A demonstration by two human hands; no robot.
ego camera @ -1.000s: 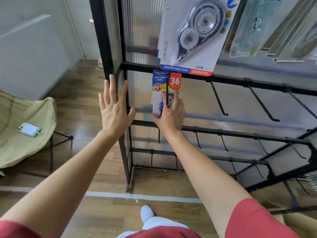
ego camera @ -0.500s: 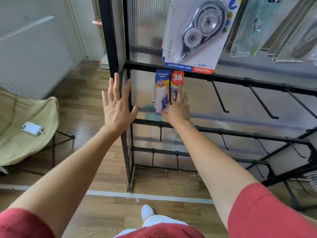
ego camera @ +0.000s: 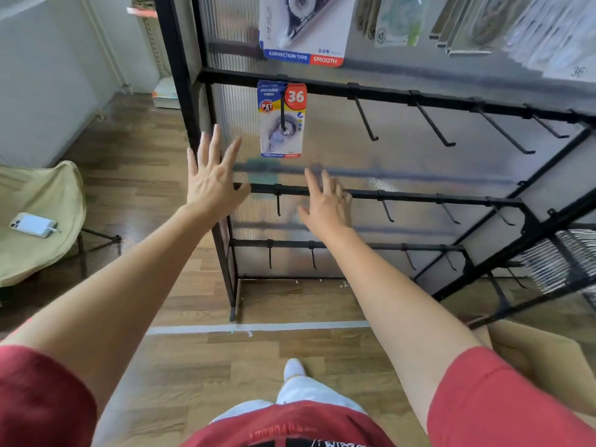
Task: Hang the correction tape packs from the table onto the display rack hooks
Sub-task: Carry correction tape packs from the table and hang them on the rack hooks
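Head view: a small correction tape pack (ego camera: pixel 281 119) hangs from a black hook (ego camera: pixel 283 108) on the second rail of the display rack (ego camera: pixel 180 75), at its left end. The card is blue and white with a red corner marked 36, and the hook's rod runs down its front. The left hand (ego camera: pixel 211 179) is raised with fingers spread wide, palm toward the rack, just left of and below the pack, holding nothing. The right hand (ego camera: pixel 325 204) hovers lower, in front of the next rail, its fingers loosely straight and bare, apart from the pack. A larger pack (ego camera: pixel 303 37) hangs on the rail above. Empty hooks (ego camera: pixel 366 119) line the rails to the right. A phone (ego camera: pixel 32 224) lies on a folding chair (ego camera: pixel 48 253) at left, and a cardboard box (ego camera: pixel 541 359) sits at lower right.
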